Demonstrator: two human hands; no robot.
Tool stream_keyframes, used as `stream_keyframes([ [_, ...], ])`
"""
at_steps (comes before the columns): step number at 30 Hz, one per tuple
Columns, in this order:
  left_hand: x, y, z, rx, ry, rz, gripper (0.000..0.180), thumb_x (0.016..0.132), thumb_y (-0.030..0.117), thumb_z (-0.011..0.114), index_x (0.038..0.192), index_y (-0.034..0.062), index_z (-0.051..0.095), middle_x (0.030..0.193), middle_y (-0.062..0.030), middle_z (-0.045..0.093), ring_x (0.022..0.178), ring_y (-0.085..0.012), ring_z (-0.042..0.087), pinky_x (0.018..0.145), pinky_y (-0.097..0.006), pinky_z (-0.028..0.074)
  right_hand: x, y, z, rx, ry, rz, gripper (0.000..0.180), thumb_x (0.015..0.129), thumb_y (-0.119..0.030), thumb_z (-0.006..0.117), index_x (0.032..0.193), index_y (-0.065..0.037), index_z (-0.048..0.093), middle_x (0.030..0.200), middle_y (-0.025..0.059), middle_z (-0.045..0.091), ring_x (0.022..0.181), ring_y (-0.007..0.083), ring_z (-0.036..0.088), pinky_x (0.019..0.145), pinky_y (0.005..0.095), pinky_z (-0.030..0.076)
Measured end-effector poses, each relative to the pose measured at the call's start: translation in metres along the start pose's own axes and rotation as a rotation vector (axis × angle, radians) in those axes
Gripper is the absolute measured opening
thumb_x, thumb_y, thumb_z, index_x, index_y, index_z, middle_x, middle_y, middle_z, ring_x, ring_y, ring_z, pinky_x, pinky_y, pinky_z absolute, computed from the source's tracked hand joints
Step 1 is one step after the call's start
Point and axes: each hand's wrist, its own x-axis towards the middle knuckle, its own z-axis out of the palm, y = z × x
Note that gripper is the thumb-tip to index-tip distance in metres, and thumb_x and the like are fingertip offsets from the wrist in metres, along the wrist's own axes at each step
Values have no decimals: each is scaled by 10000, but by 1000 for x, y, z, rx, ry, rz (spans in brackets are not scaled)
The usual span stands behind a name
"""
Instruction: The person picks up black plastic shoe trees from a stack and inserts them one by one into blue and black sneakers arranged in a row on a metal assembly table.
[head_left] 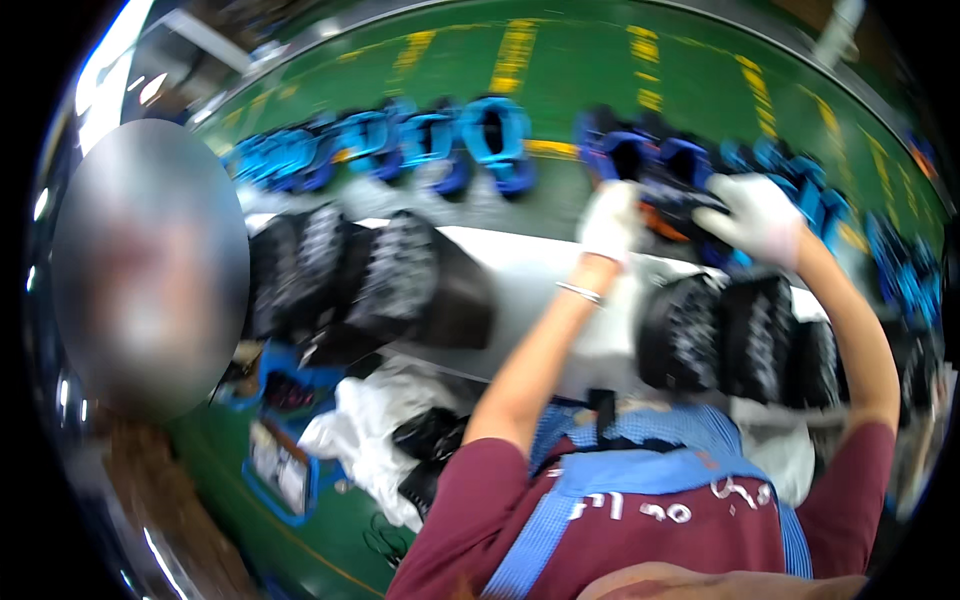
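Observation:
Both my hands wear white gloves and reach forward over the white work surface (520,290). Between them is a dark shoe upper (690,208) with an orange patch on its near side, blurred by motion. My left hand (612,222) closes on its left end. My right hand (757,218) grips the right end, thumb on the near side. Just beyond stand dark blue-purple shoe-shaped pieces (685,158) with open tops. Nearer to me, below my right hand, black shoe uppers (755,335) with grey lacing sit in a row.
Bright blue shoe-shaped pieces (495,140) line the far side, with more (830,195) at right. Large black uppers (400,270) stand at left beside another person (150,270). White plastic bags (370,420) and a blue-framed rack (285,475) lie below, over green floor.

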Motion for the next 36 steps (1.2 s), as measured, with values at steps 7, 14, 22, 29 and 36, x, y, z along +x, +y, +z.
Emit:
stream_keyframes([
  [7, 17, 13, -3, -51, 37, -19, 173, 813, 81, 615, 977, 41, 578, 978, -163, 584, 932, -376, 566, 794, -436, 472, 48, 27, -4, -39, -203, 97, 433, 781, -410, 596, 789, 20, 648, 682, 238, 601, 669, 386, 613, 658, 423, 499],
  [14, 9, -8, -5, 93, 35, -27, 157, 787, 133, 613, 917, 45, 608, 897, -174, 600, 871, -357, 587, 773, -451, 487, 127, 2, 23, -235, -142, 4, 364, 748, -344, 591, 719, 8, 676, 710, 247, 631, 700, 404, 639, 682, 467, 530],
  [22, 44, 4, -38, 171, -509, -483, 391, 766, 385, 691, 983, 60, 697, 1002, -172, 681, 925, -345, 657, 815, -401, 534, 174, 3, 137, -412, -122, 186, 418, 897, -235, 504, 1288, -97, 548, 1126, 128, 677, 995, 262, 674, 1012, 371, 423],
  [29, 72, -19, -27, 312, -800, -446, 446, 716, 415, 716, 979, 55, 719, 1037, -192, 677, 955, -335, 659, 841, -387, 537, 206, 4, 136, -449, -36, 187, 250, 858, -152, 552, 1040, -125, 721, 963, 118, 715, 888, 263, 702, 721, 393, 563],
  [36, 70, -28, -33, 263, -792, -326, 407, 670, 376, 713, 926, 60, 724, 946, -195, 684, 874, -346, 661, 797, -393, 540, 204, -3, 125, -560, -206, 116, 304, 816, -180, 604, 1093, -90, 691, 966, 150, 705, 895, 294, 690, 760, 406, 553],
])
